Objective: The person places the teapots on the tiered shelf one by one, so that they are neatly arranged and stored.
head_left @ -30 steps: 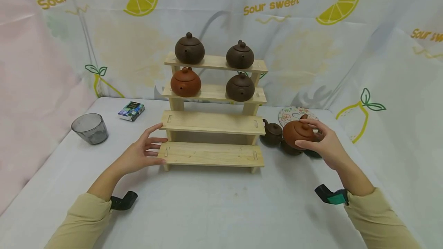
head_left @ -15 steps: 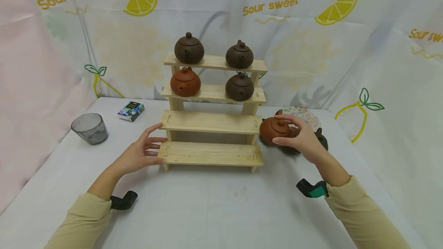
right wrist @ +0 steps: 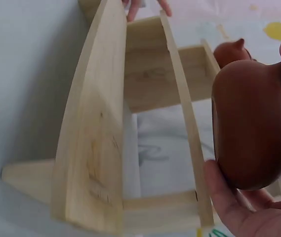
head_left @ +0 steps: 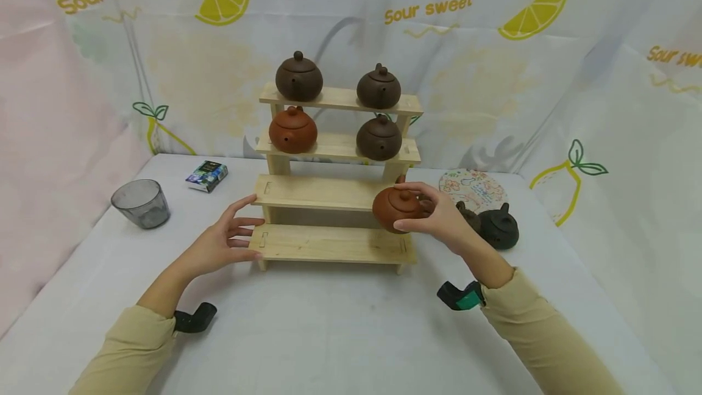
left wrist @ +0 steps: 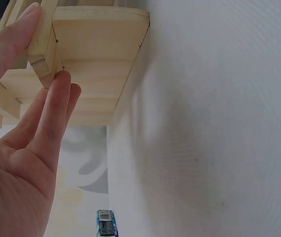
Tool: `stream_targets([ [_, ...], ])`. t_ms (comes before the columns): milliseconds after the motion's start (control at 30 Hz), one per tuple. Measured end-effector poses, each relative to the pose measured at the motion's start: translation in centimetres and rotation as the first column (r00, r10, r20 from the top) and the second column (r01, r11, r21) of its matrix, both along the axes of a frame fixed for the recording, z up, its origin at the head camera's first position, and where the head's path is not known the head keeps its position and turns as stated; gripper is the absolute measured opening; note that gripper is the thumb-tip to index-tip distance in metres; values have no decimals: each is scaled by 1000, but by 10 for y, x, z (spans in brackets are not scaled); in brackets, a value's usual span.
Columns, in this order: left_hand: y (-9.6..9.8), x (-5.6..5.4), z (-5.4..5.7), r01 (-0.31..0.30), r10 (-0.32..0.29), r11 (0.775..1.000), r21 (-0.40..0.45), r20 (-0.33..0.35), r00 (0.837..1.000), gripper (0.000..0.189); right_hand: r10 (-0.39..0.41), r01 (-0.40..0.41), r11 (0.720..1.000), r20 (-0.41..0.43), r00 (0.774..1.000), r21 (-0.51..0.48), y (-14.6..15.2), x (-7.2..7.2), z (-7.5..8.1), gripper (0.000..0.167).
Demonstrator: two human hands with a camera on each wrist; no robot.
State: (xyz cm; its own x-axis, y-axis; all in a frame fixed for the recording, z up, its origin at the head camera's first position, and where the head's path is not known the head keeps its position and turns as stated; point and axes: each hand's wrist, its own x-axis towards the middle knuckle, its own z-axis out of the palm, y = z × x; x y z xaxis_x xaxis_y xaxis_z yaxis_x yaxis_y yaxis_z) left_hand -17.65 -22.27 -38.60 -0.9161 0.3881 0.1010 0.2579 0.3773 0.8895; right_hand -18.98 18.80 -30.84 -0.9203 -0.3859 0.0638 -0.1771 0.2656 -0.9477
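My right hand [head_left: 441, 218] holds a reddish-brown clay teapot [head_left: 397, 209] between thumb and fingers, in front of the right end of a stepped wooden shelf [head_left: 323, 191]. In the right wrist view the teapot [right wrist: 254, 123] hangs beside the boards, with a thumb and fingertips on its sides. My left hand [head_left: 222, 245] touches the shelf's left end, fingers spread; the left wrist view shows its fingertips against a board end [left wrist: 44, 54]. Two dark brown teapots [head_left: 298, 78] stand on the top tier. Below them sit another reddish teapot [head_left: 293, 131] and a dark one [head_left: 379, 138].
Right of the shelf stand a black teapot [head_left: 499, 227] and a brown one [head_left: 468, 216], partly hidden by my right hand. Behind them lies a round patterned mat [head_left: 474, 191]. At left are a grey glass cup [head_left: 141, 203] and a small box [head_left: 206, 175].
My right hand has carried the reddish teapot leftward, from above the other teapots to the shelf's right end. The left hand has stayed at the shelf's left end.
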Motion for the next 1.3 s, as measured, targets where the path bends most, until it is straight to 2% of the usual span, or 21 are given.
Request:
stream_targets([
  [233, 0, 1, 0, 14, -14, 1000, 18, -4, 1000, 105, 53, -53, 998, -6, 999, -46, -27, -3, -3, 62],
  [467, -2, 1, -2, 0, 0, 1000, 2, 0, 1000, 106, 120, -122, 990, -35, 992, -74, -53, -10, -1, 62],
  [1033, -3, 0, -2, 8, -8, 1000, 22, 6, 1000, 106, 80, -77, 997, -121, 989, 31, -115, -32, 0, 57],
  [1300, 0, 0, 0, 10, -11, 999, 37, 4, 1000, 106, 99, -88, 993, -159, 982, 79, -139, -37, 1, 58],
])
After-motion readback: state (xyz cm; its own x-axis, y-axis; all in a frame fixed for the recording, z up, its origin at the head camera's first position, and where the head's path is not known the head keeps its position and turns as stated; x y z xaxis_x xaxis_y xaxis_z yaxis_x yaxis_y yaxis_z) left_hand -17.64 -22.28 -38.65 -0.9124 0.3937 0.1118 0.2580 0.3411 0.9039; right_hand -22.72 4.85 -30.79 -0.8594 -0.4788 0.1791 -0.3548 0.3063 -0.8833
